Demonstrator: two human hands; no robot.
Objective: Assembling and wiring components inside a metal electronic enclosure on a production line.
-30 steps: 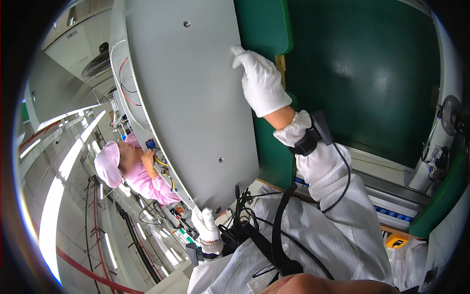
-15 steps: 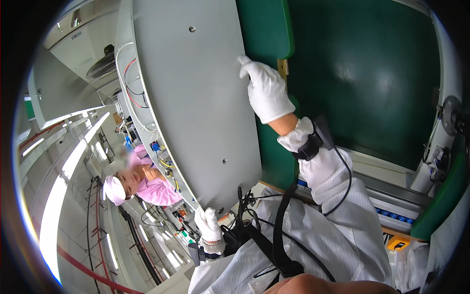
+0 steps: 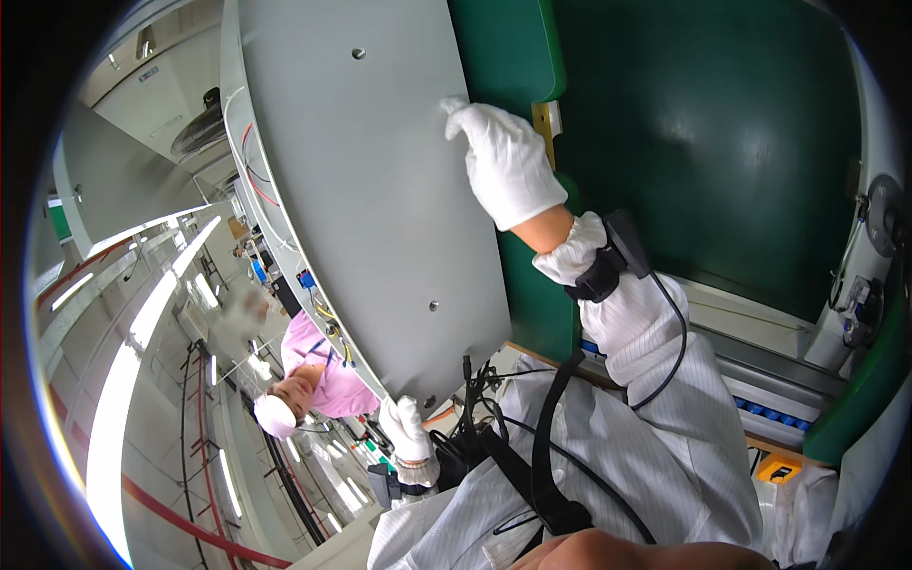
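Observation:
A large grey metal panel (image 3: 370, 180) with a few round holes lies before me, its long right edge over a green work surface (image 3: 503, 57). My right hand (image 3: 508, 161), in a white glove, is closed at that right edge, with bent fingers reaching onto the panel's face; part of its grip is hidden. At the near left corner my left hand (image 3: 406, 427), also white-gloved, is closed on the panel, thumb side up. Red and white wires (image 3: 255, 171) and a small blue part (image 3: 306, 279) show along the panel's left side.
Black cables (image 3: 475, 399) hang close to the panel's near end. On the right stand a dark green board (image 3: 703, 142) and a metal rail (image 3: 760, 361). A co-worker in pink (image 3: 328, 370) is beyond the panel, left. An orange-yellow tool (image 3: 779, 468) lies at lower right.
The panel has shifted slightly left in view. My right hand has moved a little left and up, farther over its face. The co-worker appears lower and more to the right.

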